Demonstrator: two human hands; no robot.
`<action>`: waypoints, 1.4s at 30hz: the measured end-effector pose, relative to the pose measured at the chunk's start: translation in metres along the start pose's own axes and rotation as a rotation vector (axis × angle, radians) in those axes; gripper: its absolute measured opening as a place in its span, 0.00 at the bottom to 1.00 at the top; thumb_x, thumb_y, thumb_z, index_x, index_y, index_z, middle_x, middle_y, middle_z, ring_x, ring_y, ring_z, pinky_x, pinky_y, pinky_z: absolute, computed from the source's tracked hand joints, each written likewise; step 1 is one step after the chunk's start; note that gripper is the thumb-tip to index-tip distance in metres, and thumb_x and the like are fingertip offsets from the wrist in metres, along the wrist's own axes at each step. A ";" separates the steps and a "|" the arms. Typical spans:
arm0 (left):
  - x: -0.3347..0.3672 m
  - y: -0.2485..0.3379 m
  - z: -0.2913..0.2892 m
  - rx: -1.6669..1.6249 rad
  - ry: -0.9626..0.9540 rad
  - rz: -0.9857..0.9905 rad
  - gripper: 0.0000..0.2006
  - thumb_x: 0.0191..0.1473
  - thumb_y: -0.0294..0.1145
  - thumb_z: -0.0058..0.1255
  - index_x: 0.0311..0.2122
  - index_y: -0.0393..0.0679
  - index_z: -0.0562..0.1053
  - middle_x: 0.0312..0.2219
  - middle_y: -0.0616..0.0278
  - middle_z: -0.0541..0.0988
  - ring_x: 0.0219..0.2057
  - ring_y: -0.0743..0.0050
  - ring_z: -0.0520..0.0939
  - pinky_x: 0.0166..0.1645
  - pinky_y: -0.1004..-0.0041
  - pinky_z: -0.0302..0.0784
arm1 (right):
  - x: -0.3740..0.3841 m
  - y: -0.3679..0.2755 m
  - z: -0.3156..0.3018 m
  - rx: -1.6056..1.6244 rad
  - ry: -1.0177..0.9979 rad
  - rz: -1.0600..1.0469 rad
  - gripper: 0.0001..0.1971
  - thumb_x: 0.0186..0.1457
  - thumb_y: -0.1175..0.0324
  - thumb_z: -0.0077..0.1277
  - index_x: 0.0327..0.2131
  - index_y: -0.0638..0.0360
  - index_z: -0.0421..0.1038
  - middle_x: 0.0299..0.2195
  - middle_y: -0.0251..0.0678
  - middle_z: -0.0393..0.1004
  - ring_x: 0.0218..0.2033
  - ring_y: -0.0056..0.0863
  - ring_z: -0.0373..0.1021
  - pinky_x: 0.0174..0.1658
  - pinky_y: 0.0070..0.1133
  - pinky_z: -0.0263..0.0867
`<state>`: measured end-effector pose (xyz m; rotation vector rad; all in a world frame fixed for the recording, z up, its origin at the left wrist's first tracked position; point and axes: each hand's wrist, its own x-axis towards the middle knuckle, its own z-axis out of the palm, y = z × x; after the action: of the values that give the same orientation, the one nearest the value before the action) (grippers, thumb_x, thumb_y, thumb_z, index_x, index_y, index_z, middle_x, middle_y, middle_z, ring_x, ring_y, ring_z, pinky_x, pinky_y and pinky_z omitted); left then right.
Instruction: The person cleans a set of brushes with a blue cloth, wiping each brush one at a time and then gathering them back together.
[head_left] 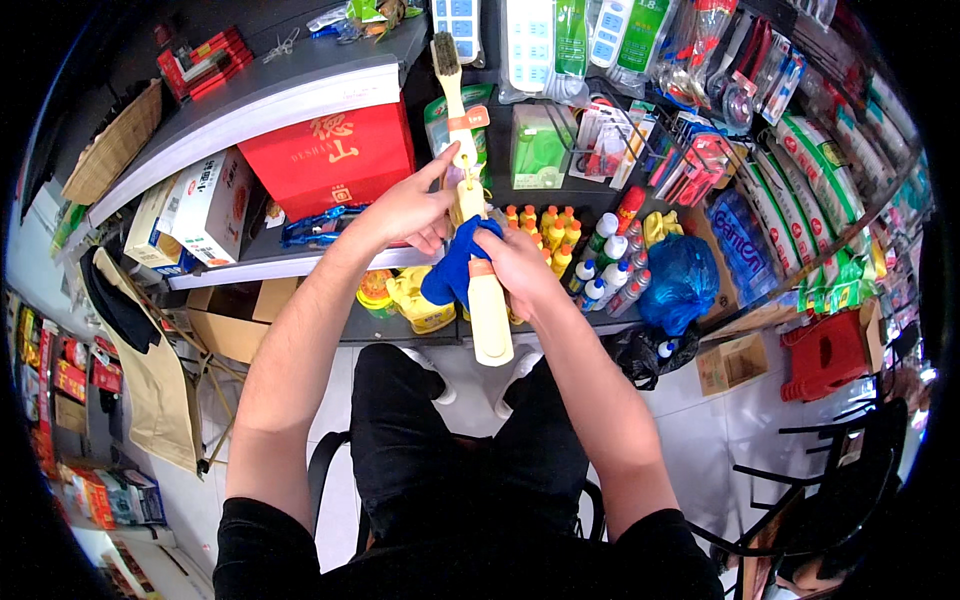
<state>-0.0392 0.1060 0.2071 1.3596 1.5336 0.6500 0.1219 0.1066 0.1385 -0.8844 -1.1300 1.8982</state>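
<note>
My left hand (412, 210) pinches the handle end of a pale wooden brush (455, 100), index finger along it and the other fingers loosely curled. Dark bristles stand at the brush's far end, and an orange label sits on its handle. Just below, a second pale wooden piece (490, 325) with an orange band points down toward my lap; a thin loop shows where the two meet. My right hand (522, 268) is closed around this piece through a bunched blue cloth (455, 265). The cloth hides its middle, so I cannot tell whether it is another brush.
Shelves (280, 105) face me, with a red box (330, 150) at left and power strips (530, 50) above. Yellow bottles (545, 232), spray cans (630, 210) and a blue bag (680, 285) stand ahead. A red stool (825, 355) is at right, a tan folding seat (145, 360) at left.
</note>
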 end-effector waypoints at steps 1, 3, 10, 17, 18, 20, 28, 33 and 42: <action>0.002 -0.005 0.001 -0.032 0.034 0.035 0.38 0.50 0.27 0.36 0.64 0.66 0.40 0.22 0.56 0.74 0.19 0.71 0.77 0.23 0.74 0.77 | -0.006 -0.003 0.003 0.005 0.007 0.027 0.10 0.55 0.65 0.45 0.34 0.63 0.69 0.27 0.33 0.72 0.25 0.21 0.70 0.29 0.20 0.68; 0.003 -0.008 0.005 -0.062 0.064 0.072 0.37 0.50 0.26 0.36 0.64 0.66 0.42 0.22 0.57 0.74 0.19 0.71 0.77 0.24 0.75 0.76 | -0.013 -0.008 0.006 0.031 0.021 0.037 0.11 0.54 0.64 0.45 0.34 0.62 0.70 0.27 0.32 0.72 0.25 0.20 0.70 0.29 0.19 0.67; 0.001 -0.008 0.014 -0.166 0.161 0.176 0.34 0.52 0.25 0.36 0.64 0.62 0.45 0.25 0.62 0.73 0.19 0.81 0.71 0.23 0.79 0.70 | -0.010 -0.022 0.015 0.009 -0.015 -0.036 0.12 0.54 0.65 0.45 0.34 0.64 0.70 0.27 0.34 0.73 0.25 0.20 0.70 0.29 0.19 0.67; -0.025 -0.039 0.027 -0.218 0.548 0.423 0.15 0.57 0.35 0.39 0.47 0.42 0.65 0.23 0.66 0.68 0.21 0.80 0.69 0.26 0.80 0.68 | -0.013 -0.035 0.018 0.107 -0.026 -0.042 0.12 0.54 0.64 0.45 0.34 0.65 0.70 0.26 0.34 0.73 0.24 0.21 0.71 0.29 0.20 0.68; -0.051 -0.033 0.042 -0.370 0.495 0.306 0.13 0.58 0.41 0.40 0.35 0.41 0.66 0.23 0.64 0.68 0.21 0.77 0.71 0.25 0.77 0.70 | -0.013 -0.032 0.010 0.080 0.013 -0.034 0.12 0.55 0.65 0.45 0.34 0.65 0.70 0.26 0.34 0.73 0.24 0.22 0.71 0.29 0.20 0.68; -0.088 -0.050 0.051 -0.552 0.253 0.147 0.21 0.59 0.50 0.35 0.31 0.39 0.66 0.22 0.62 0.69 0.22 0.76 0.74 0.27 0.76 0.76 | -0.007 -0.027 0.020 0.020 0.049 -0.023 0.11 0.55 0.65 0.45 0.34 0.64 0.70 0.26 0.34 0.73 0.24 0.23 0.71 0.29 0.20 0.68; -0.112 -0.029 0.081 -0.720 -0.108 0.089 0.16 0.61 0.42 0.37 0.42 0.38 0.63 0.22 0.56 0.76 0.18 0.76 0.76 0.20 0.81 0.71 | -0.002 -0.026 0.025 0.023 0.016 -0.074 0.11 0.55 0.66 0.45 0.32 0.65 0.71 0.26 0.34 0.73 0.25 0.22 0.70 0.29 0.21 0.67; -0.114 -0.025 0.084 -0.724 -0.047 0.129 0.12 0.61 0.39 0.36 0.40 0.40 0.62 0.16 0.56 0.73 0.11 0.78 0.71 0.14 0.82 0.66 | 0.023 -0.032 0.020 -0.029 0.023 -0.055 0.10 0.53 0.68 0.46 0.32 0.67 0.70 0.26 0.38 0.73 0.24 0.26 0.71 0.28 0.25 0.68; -0.120 -0.024 0.072 -0.688 -0.067 0.098 0.13 0.61 0.40 0.36 0.38 0.40 0.65 0.19 0.59 0.74 0.14 0.79 0.73 0.18 0.82 0.68 | 0.036 -0.039 0.020 0.009 0.037 0.007 0.10 0.53 0.67 0.47 0.31 0.66 0.70 0.26 0.39 0.74 0.25 0.30 0.72 0.29 0.27 0.69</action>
<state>0.0061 -0.0279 0.1927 0.9144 1.0433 1.0615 0.0975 0.1430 0.1751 -0.9157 -1.0963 1.8833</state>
